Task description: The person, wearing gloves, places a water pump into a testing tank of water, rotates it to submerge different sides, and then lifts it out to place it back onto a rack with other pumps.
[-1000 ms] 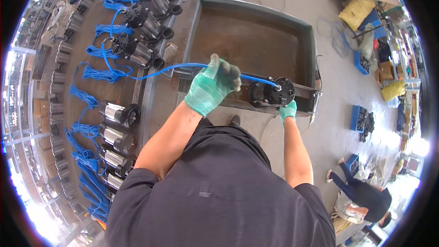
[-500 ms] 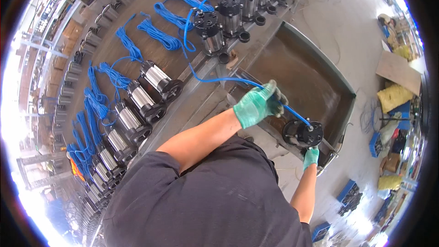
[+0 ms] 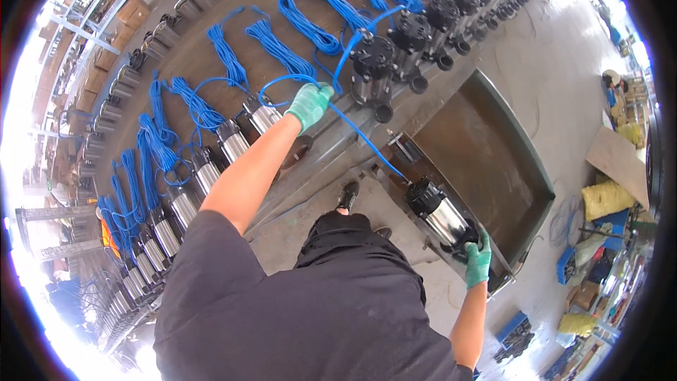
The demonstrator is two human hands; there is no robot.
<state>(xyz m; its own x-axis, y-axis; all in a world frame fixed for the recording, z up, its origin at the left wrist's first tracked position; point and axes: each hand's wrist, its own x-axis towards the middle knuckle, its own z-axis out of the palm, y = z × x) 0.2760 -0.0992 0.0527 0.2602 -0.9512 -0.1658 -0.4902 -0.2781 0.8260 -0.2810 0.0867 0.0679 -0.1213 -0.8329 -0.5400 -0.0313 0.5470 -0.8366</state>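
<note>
A pump [image 3: 446, 220] with a shiny steel body and black ends lies along the near side of a metal trough. My right hand [image 3: 478, 262], in a green glove, grips its black lower end. A blue cable [image 3: 368, 141] runs from the pump's other end up to my left hand [image 3: 310, 107], also gloved in green. The left fingers are closed around that cable beside the workbench, and a loop of it hangs to their left. Just right of this hand, a black-topped pump [image 3: 372, 56] stands upright. The undersides of both hands are hidden.
The brown-bottomed trough [image 3: 518, 142] has a raised metal rim. Coiled blue cables [image 3: 282, 49] and a row of lying pumps [image 3: 231, 140] fill the workbench; more pumps stand along its edge. Blue crates [image 3: 513, 330] and yellow sacks [image 3: 604, 200] are on the right.
The pump has gone from upright to lying down, with my right hand at its lower end. My left hand has moved left and up along the cable to the workbench.
</note>
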